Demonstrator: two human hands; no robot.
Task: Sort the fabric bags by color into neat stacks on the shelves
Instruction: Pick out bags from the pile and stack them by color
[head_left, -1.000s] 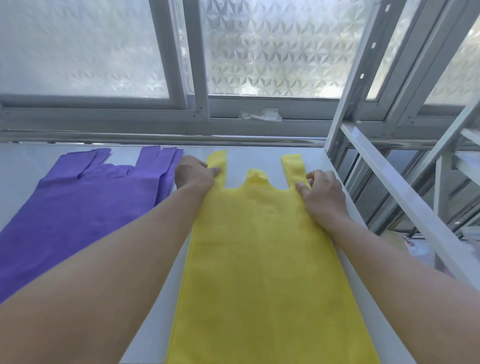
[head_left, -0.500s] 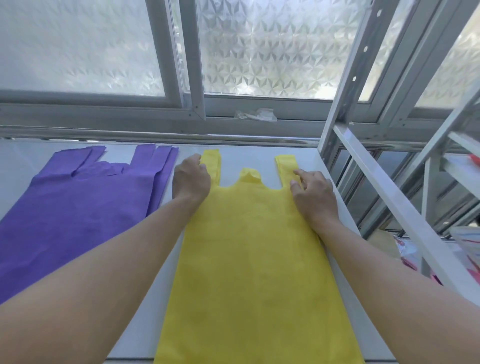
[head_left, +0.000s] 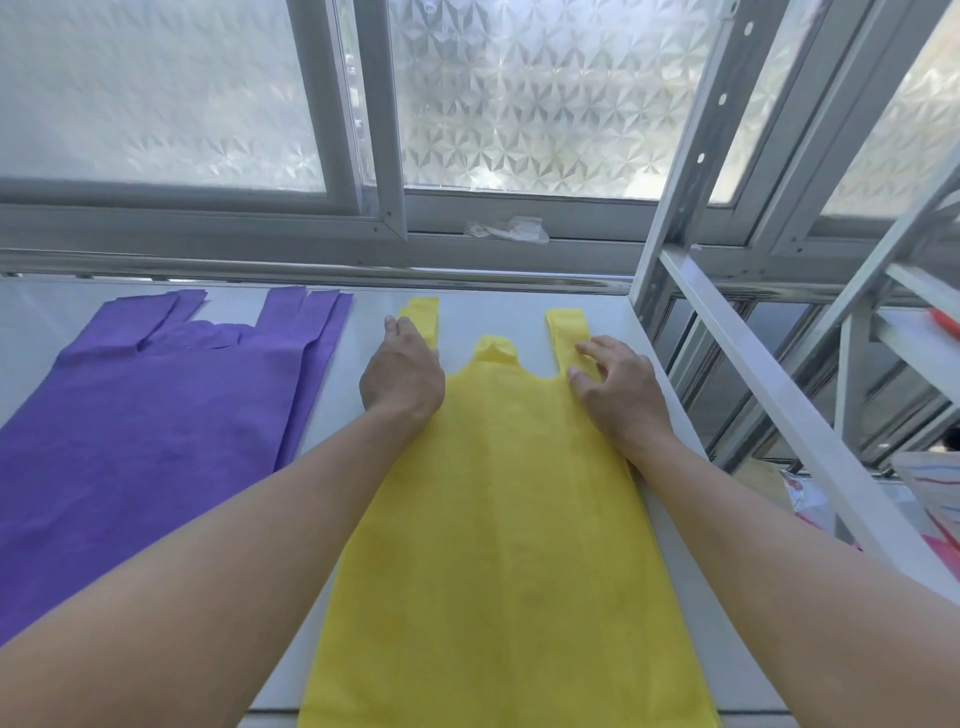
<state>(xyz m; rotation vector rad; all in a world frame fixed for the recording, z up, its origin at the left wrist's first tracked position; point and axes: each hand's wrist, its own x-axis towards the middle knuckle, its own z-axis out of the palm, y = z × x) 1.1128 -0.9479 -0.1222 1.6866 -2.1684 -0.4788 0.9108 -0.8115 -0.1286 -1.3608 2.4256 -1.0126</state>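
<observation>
I'm pressing my left hand (head_left: 402, 371) and right hand (head_left: 621, 387), fingers loose, on the yellow bag (head_left: 498, 519). The purple bags (head_left: 145, 415) are lying left of them, a shelf post (head_left: 691, 156) standing right.

I see a storeroom: slotted metal shelving (head_left: 691, 171) beside a frosted window (head_left: 519, 104), purple bags (head_left: 156, 415) and a yellow bag (head_left: 493, 519) laid flat.

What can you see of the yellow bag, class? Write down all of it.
The yellow bag is a vest-style carrier of matte, fabric-like material, with two strap handles and a small tab between them. It lies flat and smooth on the white shelf, handles toward the window, near end cut off by the frame. The left hand rests flat on its left handle's base; the right hand touches the right handle's base with its fingertips. The purple bags lie apart, to its left.
</observation>
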